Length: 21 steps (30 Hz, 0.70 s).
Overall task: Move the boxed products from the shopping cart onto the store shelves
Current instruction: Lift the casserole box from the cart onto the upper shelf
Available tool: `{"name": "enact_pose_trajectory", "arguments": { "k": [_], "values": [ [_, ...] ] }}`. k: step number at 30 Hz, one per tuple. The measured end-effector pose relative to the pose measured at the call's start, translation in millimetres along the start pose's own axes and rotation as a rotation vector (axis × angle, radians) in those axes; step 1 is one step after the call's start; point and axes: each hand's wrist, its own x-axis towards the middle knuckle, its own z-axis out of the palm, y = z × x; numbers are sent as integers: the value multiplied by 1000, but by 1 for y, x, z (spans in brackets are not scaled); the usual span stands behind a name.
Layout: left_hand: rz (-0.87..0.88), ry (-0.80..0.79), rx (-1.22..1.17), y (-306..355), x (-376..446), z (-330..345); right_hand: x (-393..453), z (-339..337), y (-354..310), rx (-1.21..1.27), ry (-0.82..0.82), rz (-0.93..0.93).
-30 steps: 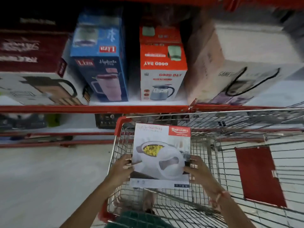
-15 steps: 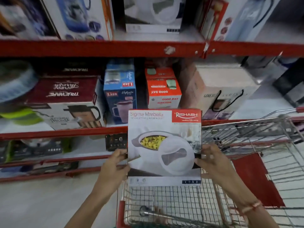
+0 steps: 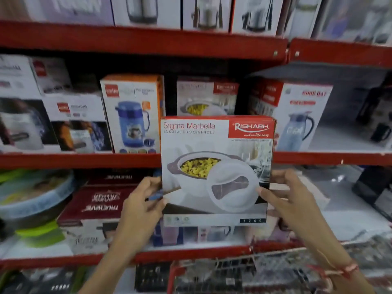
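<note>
Red-rimmed shopping cart (image 3: 214, 270) sits nearest, below the casserole box (image 3: 216, 170). Left hand (image 3: 146, 200) and right hand (image 3: 286, 196) clasp that box's lower edges, upright, before a matching box (image 3: 206, 96) on the red shelf (image 3: 80, 160).

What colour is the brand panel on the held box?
Red with white lettering, at the top right corner of the casserole box; head view.

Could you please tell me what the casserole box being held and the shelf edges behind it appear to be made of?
Casserole box: printed cardboard, seemingly glossy, judging by its crisp folded edges and faint sheen. Shelf edge: probably red-painted metal, given its flat, even face and the bolt heads on the beam above.
</note>
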Motion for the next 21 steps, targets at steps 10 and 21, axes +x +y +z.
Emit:
{"name": "enact_pose_trajectory", "arguments": {
  "k": [10, 21],
  "values": [
    [175, 219, 226, 46, 143, 18, 142, 8, -49, -17, 160, -150],
    [184, 352, 414, -2, 221, 46, 223, 60, -10, 20, 225, -99]
  ]
}}
